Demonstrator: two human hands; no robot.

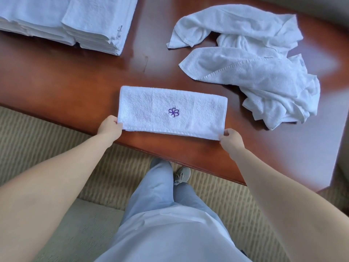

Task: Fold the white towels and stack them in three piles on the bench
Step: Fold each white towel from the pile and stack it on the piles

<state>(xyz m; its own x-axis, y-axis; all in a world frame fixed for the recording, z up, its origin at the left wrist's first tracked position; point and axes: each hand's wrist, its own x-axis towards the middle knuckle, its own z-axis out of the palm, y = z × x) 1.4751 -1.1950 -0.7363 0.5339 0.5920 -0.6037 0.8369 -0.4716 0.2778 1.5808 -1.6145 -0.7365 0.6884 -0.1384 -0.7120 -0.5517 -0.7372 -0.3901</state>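
No readable text; only a purple flower-like emblem [173, 112] on the folded towel [151, 104].

The tabletop [79, 80] is glossy reddish-brown wood. On it the folded towel [151, 108] is plain white terry with a purple flower-like emblem [173, 112] stitched at its middle. The crumpled towels [251, 72] and the stacked towels [75, 19] are white too. Below the tabletop, the carpet [37, 133] is beige with darker stripes; the trousers [164, 195] are pale blue.

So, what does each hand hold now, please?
Left hand: pinches the folded towel at its left near corner.
Right hand: pinches its right near corner.
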